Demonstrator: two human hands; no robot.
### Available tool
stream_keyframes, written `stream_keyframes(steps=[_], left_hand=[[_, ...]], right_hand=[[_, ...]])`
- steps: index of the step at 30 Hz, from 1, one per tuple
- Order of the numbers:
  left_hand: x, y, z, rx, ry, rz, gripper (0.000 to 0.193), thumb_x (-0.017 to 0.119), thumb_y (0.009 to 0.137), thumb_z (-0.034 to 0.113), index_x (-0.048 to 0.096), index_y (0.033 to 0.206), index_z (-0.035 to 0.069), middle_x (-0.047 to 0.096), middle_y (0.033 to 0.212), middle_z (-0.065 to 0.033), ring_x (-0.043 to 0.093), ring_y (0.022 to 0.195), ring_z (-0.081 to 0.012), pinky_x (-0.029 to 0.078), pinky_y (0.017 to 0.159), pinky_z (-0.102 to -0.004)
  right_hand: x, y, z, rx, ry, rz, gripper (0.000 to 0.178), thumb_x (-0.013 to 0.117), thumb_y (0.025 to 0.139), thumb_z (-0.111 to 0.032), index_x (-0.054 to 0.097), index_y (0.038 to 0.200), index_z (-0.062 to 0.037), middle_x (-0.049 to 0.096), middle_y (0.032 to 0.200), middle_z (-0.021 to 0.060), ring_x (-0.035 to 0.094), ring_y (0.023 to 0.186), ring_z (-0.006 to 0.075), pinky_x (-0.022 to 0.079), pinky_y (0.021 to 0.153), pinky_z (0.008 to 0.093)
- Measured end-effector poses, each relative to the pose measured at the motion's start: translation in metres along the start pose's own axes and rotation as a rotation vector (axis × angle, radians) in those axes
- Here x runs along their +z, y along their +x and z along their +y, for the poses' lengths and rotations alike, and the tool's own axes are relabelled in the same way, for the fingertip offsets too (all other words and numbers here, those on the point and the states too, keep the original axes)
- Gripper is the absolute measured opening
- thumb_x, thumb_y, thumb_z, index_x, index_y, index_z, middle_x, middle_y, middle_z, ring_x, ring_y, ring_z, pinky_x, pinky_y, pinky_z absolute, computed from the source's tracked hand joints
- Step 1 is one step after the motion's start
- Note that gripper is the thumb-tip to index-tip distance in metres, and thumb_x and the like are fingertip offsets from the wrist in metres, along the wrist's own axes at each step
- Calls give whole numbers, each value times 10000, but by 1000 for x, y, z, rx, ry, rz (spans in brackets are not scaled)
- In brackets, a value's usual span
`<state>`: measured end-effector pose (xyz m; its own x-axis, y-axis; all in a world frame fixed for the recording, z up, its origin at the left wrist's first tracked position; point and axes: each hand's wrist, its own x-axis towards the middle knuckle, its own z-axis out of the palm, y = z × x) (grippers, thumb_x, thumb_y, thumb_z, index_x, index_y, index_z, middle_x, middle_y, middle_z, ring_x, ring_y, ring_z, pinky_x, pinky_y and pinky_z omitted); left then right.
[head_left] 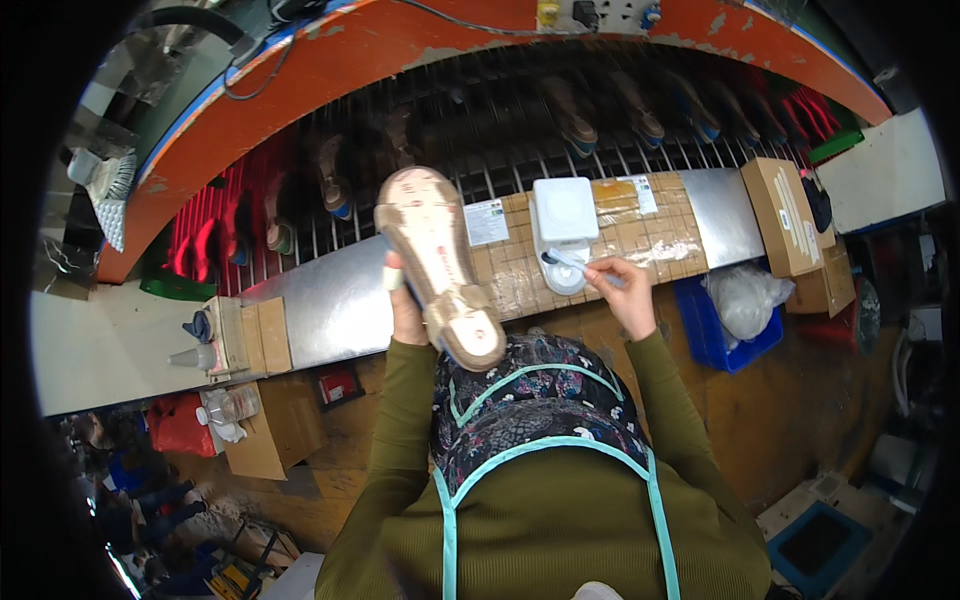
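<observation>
My left hand [406,312] is closed round the side of a shoe [436,240], held tilted over the near edge of the bench with its pale, marked underside facing up and a brown rim about it. Something white covers the thumb tip. In a pinch, my right hand [628,297] holds a thin, pale-handled brush [582,264]. The brush's far end reaches the small dark opening at the front of a white dispenser pot [565,212]. That pot stands on a cardboard sheet [512,265] covered with clear tape.
Behind the bench runs a rack of metal rollers [490,180] carrying several shoes, under an orange curved hood [400,45]. A cardboard box [778,215] stands at the right end. Below it, a blue bin [703,325] holds a clear plastic bag. Another open carton [265,435] stands lower left.
</observation>
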<state>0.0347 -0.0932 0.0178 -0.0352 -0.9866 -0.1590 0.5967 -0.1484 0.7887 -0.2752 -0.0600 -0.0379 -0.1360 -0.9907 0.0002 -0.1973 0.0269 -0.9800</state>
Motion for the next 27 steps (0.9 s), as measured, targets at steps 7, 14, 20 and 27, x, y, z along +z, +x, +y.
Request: stream_keyframes(steps=[7, 14, 20, 27], left_hand=[[45, 5, 15, 57, 163, -289, 1059, 650, 745, 749, 376, 1425, -15, 581, 1269, -162, 641, 1047, -212, 578, 847, -344], [61, -16, 33, 248, 361, -260, 923, 643, 787, 706, 560, 1257, -84, 661, 1097, -137, 630, 1002, -180, 495, 882, -310], [55, -23, 52, 253, 576, -223, 1040, 649, 702, 806, 554, 1223, -89, 666, 1082, -132, 656, 975, -186, 525, 863, -327], [51, -21, 58, 299, 587, -211, 1024, 647, 701, 809, 573, 1193, -87, 676, 1052, -135, 667, 943, -193, 536, 839, -325]], right_hand=[[26, -7, -182, -680, -337, 192, 198, 815, 744, -109, 772, 937, -112, 658, 854, -6, 570, 741, 121, 310, 806, 312], [52, -3, -184, -550, -116, 135, 162, 803, 780, -97, 771, 938, -87, 604, 884, 2, 512, 684, 96, 370, 738, 267], [60, 14, -194, -628, -182, 128, 157, 802, 782, -119, 772, 933, -89, 603, 882, 9, 517, 675, 100, 343, 748, 281], [69, 32, -210, -731, -254, 197, 168, 809, 765, -133, 774, 927, -107, 607, 893, -3, 532, 694, 103, 305, 782, 306]])
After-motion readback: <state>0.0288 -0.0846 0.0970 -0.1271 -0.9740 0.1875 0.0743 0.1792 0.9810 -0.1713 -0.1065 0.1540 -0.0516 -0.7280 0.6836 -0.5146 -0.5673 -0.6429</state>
